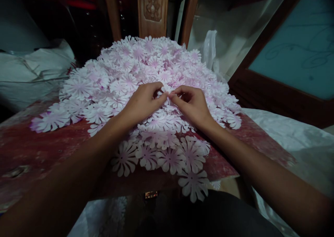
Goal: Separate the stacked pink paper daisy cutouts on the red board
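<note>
A large heap of white paper-like flower cut-outs with pale purple centres [127, 79] covers the middle of a worn red wooden table [52, 150]. Over the heap's front part, my left hand [148, 99] and my right hand [190, 103] meet fingertip to fingertip. Both pinch a white flower piece [166, 88], partly hidden by the fingers. Several loose flowers lie below the hands, and one [193, 185] hangs over the table's front edge.
Behind the heap rises a carved wooden chair back [152, 11]. White sacks stand at the left [33, 70] and right [294, 136]. A wooden frame with a blue-green panel [300, 49] is at the upper right. A crumpled plastic bag [209, 47] sits behind the heap.
</note>
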Tool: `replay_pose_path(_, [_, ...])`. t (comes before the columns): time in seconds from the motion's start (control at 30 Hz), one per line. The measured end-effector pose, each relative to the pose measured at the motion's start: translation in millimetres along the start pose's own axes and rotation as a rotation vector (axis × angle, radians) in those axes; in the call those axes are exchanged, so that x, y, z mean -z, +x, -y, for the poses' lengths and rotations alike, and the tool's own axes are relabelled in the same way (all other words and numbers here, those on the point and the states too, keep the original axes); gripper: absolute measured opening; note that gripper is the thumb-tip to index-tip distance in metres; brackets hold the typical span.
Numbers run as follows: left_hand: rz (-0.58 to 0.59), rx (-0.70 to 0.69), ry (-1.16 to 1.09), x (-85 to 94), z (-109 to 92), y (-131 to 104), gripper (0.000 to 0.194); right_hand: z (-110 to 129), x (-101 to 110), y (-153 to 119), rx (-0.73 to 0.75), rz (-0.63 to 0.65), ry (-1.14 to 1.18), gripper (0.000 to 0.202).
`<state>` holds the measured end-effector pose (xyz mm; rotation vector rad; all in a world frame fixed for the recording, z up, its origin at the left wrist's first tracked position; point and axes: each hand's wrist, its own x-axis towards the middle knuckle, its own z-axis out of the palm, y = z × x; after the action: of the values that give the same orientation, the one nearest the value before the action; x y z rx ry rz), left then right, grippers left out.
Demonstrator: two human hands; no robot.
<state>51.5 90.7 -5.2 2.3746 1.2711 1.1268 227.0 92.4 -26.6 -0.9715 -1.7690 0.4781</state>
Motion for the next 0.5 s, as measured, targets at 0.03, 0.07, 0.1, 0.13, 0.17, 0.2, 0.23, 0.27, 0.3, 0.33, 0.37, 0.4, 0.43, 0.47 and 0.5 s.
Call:
replay_pose_path(0.03, [0.001,0.004,-0.002,-0.2,0.0,-0.1,0.021,0.2,0.2,-0.1,0.001,0.004,-0.001,0.015])
replay_pose_path(0.07, [-0.001,0.007,-0.005,-0.4,0.1,-0.1,0.021,0.4,0.3,-0.2,0.002,0.005,-0.003,0.015])
replay_pose_path(0.1, [-0.002,0.009,-0.008,-0.6,0.3,-0.1,0.021,0.8,0.5,-0.2,0.002,0.004,-0.006,0.016])
replay_pose_path(0.13, [-0.002,0.011,-0.011,-0.8,0.4,-0.1,0.021,1.3,0.5,-0.1,0.002,0.004,-0.01,0.016])
replay_pose_path(0.17, [-0.002,0.013,-0.014,-0.9,0.7,-0.2,0.021,2.0,0.6,0.0,0.001,0.003,-0.015,0.016])
replay_pose_path(0.2, [-0.002,0.014,-0.016,-0.9,0.9,-0.2,0.021,2.7,0.5,0.1,-0.001,0.003,-0.017,0.017])
replay_pose_path(0.23, [-0.003,0.015,-0.015,-0.9,1.1,-0.4,0.022,3.5,0.4,0.2,-0.002,0.005,-0.019,0.017])
replay_pose_path(0.27, [-0.001,0.018,-0.012,-0.8,1.2,-0.5,0.022,4.2,0.3,0.2,-0.004,0.007,-0.019,0.018])
replay_pose_path(0.3, [0.001,0.021,-0.006,-0.7,1.4,-0.6,0.022,4.5,0.1,0.2,-0.006,0.008,-0.018,0.018])
replay_pose_path(0.33, [0.003,0.025,0.004,-0.7,1.5,-0.6,0.023,4.3,-0.2,0.0,-0.009,0.009,-0.015,0.019])
replay_pose_path(0.37, [0.004,0.028,0.017,-1.0,1.7,-0.4,0.023,3.4,-0.6,-0.3,-0.015,0.009,-0.011,0.019])
replay_pose_path(0.4, [0.007,0.03,0.032,-1.4,1.9,-0.1,0.024,1.8,-1.0,-0.7,-0.021,0.011,-0.008,0.019])
replay_pose_path(0.43, [0.012,0.03,0.048,-2.2,2.2,0.4,0.024,-0.2,-1.5,-1.2,-0.028,0.017,-0.006,0.019])
replay_pose_path(0.47, [0.017,0.028,0.061,-3.1,2.6,1.2,0.025,-2.4,-2.2,-1.7,-0.034,0.024,-0.009,0.019])
replay_pose_path(0.5, [0.024,0.025,0.071,-4.0,3.2,1.9,0.026,-4.3,-3.1,-2.2,-0.041,0.032,-0.018,0.018])
